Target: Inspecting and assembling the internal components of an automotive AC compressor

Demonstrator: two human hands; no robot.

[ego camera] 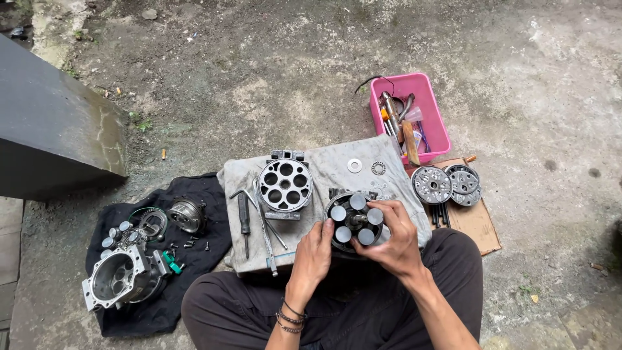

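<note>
Item: round piston assembly (354,219), near edge of the grey cloth (337,162). We clasp it with left hand (313,254) and right hand (391,241), fingers curled around its rim. Left: ported cylinder block (285,185); far right: pink tray (435,120).

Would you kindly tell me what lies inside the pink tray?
The pink tray holds a jumble of hand tools, a black cable, and a wooden handle. Anything beneath them is covered.

Bare grey cloth (337,162) lies open beyond the ported metal cylinder (285,185); a screwdriver (243,223) crowds its left.
</note>
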